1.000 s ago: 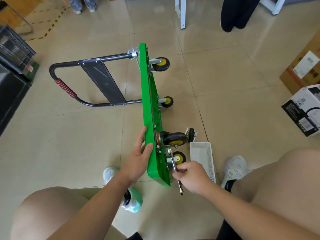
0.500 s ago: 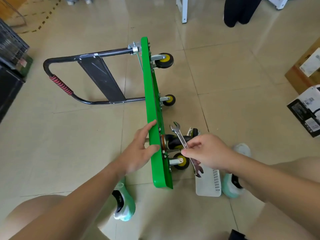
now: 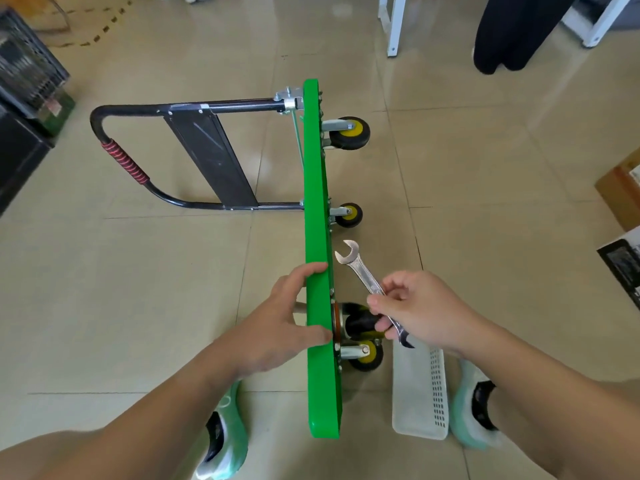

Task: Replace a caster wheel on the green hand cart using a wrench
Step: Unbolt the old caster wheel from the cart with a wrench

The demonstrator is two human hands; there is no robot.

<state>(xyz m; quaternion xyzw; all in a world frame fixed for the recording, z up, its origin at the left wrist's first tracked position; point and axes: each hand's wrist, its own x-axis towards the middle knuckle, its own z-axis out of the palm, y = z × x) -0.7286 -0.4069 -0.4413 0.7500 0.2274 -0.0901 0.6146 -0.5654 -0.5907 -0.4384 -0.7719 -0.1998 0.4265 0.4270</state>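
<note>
Pinching the wrench (image 3: 363,277) in the right hand (image 3: 422,310), just right of centre, open end toward upper left. Gripping the upper edge of the green hand cart (image 3: 317,202), tipped on its side mid-frame, with the left hand (image 3: 284,320). Holding the wrench just over a black caster wheel (image 3: 360,322), near a white basket (image 3: 415,393) at lower right.

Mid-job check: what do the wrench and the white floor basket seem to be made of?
The wrench looks like bare polished steel, probably plated: silvery with sharp glints. The basket looks like thin white plastic, slightly translucent, with perforated sides.
</note>
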